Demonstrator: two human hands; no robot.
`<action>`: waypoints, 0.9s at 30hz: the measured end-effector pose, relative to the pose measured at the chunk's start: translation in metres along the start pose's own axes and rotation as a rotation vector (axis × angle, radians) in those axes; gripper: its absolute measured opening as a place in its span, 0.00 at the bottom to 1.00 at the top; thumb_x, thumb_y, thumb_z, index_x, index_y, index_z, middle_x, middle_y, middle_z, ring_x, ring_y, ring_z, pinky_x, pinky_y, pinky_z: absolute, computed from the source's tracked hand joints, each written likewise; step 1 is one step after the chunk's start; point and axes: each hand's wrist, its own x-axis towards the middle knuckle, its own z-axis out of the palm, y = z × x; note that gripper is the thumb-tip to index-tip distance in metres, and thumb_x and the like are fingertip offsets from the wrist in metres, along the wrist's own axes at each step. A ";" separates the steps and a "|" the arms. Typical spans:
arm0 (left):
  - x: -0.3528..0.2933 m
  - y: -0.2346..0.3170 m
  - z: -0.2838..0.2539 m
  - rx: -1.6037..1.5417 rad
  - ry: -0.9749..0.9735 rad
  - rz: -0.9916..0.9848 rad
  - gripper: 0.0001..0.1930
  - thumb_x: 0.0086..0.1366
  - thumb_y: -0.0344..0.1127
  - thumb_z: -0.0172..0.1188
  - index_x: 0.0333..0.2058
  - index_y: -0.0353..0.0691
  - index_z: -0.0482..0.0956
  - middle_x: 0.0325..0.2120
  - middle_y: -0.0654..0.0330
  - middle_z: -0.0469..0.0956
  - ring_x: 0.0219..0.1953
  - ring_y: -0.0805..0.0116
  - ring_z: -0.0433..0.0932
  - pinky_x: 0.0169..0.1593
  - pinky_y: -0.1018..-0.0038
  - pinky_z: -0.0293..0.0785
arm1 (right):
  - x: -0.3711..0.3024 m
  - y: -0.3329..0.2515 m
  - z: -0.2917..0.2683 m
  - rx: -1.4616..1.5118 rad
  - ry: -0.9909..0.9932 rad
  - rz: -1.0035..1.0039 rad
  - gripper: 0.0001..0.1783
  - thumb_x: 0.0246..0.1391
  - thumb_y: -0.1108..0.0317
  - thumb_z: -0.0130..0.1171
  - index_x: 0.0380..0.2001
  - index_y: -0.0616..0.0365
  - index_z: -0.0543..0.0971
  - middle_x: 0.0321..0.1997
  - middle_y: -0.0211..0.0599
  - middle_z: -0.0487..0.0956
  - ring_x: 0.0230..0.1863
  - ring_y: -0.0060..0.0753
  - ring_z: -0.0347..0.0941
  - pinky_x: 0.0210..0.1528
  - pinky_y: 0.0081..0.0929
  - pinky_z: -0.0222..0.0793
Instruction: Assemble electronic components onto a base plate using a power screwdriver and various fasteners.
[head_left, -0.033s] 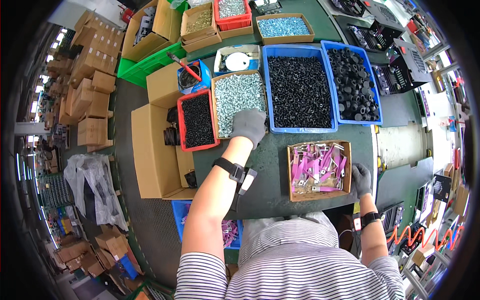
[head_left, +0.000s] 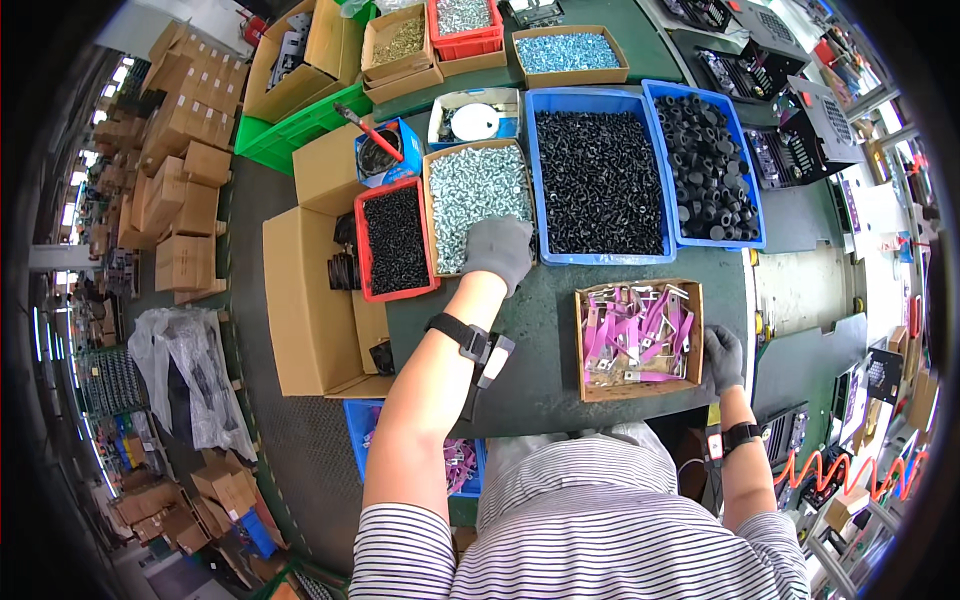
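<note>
**Left hand at silver fasteners, right by purple strips**

Hands well apart. Left hand lies over the near end of the silver fasteners; fingertips hidden, grip cannot be told. Right hand, loosely bent, sits beside the carton of purple strips; contact unclear. Open tops presumably ease reaching. Red tray and blue bin flank the fasteners, limiting sideways access.

Left glove: grey
Right glove: grey
Shirt: white with dark stripes
Trousers: pale grey
Wrist straps: black
Screws by left glove: silver
Strips by right glove: purple, silver ends
Strip box: brown
Plugs: black
Two large tubs: blue
Small tray: red
Tabletop: dark green
Crate: bright green
Tool handle: red
</note>
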 end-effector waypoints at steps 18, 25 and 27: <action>-0.003 0.024 -0.058 -0.710 0.311 -0.018 0.18 0.59 0.51 0.52 0.31 0.42 0.78 0.27 0.54 0.79 0.31 0.52 0.77 0.37 0.63 0.72 | 0.008 -0.011 -0.003 0.157 0.060 0.080 0.08 0.56 0.66 0.55 0.30 0.60 0.79 0.19 0.25 0.74 0.17 0.15 0.63 0.19 0.15 0.57; -0.036 0.011 -0.040 -0.416 -0.173 -0.251 0.21 0.58 0.53 0.53 0.31 0.40 0.80 0.30 0.51 0.79 0.35 0.54 0.78 0.40 0.64 0.72 | 0.005 -0.017 -0.004 0.138 0.048 0.070 0.11 0.57 0.63 0.54 0.33 0.60 0.78 0.20 0.24 0.73 0.18 0.14 0.63 0.20 0.14 0.58; -0.054 0.008 -0.007 -0.494 -0.215 -0.280 0.18 0.57 0.49 0.57 0.39 0.41 0.79 0.34 0.53 0.79 0.39 0.55 0.78 0.44 0.65 0.72 | -0.001 -0.025 -0.004 0.103 -0.028 0.053 0.14 0.58 0.60 0.53 0.37 0.62 0.76 0.25 0.28 0.75 0.25 0.19 0.68 0.29 0.17 0.64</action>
